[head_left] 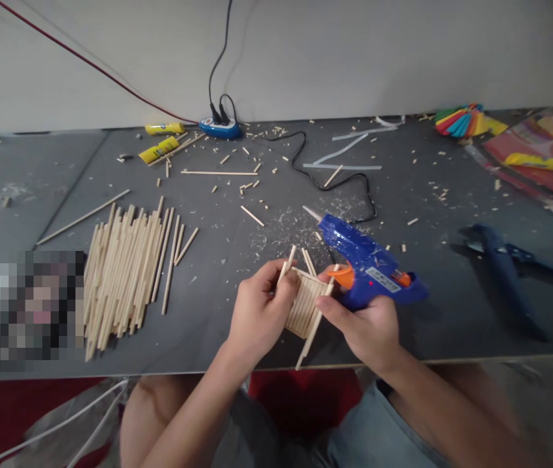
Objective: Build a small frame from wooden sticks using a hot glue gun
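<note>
Between my two hands is a small panel of wooden sticks point(302, 305), with more sticks along its sides jutting past its ends. My left hand point(261, 305) is closed on its left side, thumb on top. On the right side, my right hand point(367, 325) pinches a long edge stick with thumb and fingers. A blue hot glue gun point(354, 244) with an orange trigger lies right against my right hand, its nozzle towards the upper left. Whether my right fingers also hold its handle is hidden.
A pile of wooden sticks point(125, 273) lies left, beside a blurred-out rectangle point(37, 305). Dark-handled pliers point(505, 273) lie right. At the back are a blue power strip point(220, 128), yellow tubes point(159, 149), clear glue sticks point(342, 166) and coloured strips point(466, 121). Stick offcuts are scattered about.
</note>
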A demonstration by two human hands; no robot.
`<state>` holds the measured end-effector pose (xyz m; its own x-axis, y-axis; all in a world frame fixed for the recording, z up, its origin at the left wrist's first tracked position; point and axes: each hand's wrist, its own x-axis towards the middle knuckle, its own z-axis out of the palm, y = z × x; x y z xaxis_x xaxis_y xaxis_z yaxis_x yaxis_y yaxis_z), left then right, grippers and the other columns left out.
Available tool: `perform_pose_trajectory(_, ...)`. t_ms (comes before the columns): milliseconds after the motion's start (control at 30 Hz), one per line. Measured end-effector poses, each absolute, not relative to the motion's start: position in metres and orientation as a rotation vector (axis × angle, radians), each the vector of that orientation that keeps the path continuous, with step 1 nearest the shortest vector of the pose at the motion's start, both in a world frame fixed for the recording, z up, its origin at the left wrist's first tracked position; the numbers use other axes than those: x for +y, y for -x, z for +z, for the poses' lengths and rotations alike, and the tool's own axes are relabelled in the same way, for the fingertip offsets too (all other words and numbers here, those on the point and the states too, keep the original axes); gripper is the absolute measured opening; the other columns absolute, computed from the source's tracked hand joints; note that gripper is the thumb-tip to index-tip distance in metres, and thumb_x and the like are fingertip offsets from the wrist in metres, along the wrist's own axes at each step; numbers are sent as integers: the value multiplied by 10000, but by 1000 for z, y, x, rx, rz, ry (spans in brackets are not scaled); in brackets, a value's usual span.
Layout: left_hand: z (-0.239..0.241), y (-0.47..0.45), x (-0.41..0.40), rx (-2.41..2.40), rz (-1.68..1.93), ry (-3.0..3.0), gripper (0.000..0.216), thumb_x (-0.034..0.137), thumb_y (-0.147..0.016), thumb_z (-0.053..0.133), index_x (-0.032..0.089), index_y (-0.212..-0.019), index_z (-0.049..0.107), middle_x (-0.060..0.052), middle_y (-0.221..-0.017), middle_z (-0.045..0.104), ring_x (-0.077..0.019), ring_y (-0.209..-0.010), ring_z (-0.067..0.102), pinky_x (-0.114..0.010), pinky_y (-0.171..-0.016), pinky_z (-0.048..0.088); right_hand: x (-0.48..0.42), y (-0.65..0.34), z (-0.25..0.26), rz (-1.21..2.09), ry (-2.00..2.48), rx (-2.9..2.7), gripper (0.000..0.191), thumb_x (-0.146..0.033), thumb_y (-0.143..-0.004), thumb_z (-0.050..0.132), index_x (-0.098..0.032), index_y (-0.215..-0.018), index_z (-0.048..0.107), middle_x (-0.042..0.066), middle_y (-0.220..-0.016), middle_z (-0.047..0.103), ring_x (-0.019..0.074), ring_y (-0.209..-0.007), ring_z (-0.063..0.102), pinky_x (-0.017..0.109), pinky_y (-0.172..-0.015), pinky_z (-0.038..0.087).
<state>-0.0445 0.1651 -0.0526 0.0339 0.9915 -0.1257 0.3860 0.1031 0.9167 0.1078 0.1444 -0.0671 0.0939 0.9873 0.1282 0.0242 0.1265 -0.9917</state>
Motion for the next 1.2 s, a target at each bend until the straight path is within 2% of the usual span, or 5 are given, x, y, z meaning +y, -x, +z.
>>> perform_pose_trajectory(400, -48, 45, 163, 1527, 860, -1474, 280, 378, -885, 444, 198, -957, 647, 31, -626, 580, -81, -526, 453, -183, -473, 341, 141, -109, -73, 1015, 1184, -1253, 264, -165, -701, 733, -248, -940, 658, -23, -922, 672, 128, -860, 640, 236, -850, 509)
perform_pose_trajectory(1200, -48, 50, 165, 1510, 806, -1554, 253, 322, -871, 455, 186, -988, 634, 18, -652, 606, -84, -529, 467, -187, -480, 342, 144, -108, -71, 992, 1205, -1245, 240, -178, -704, 719, -270, -919, 664, -24, -883, 681, 152, -822, 655, 285, -797, 537)
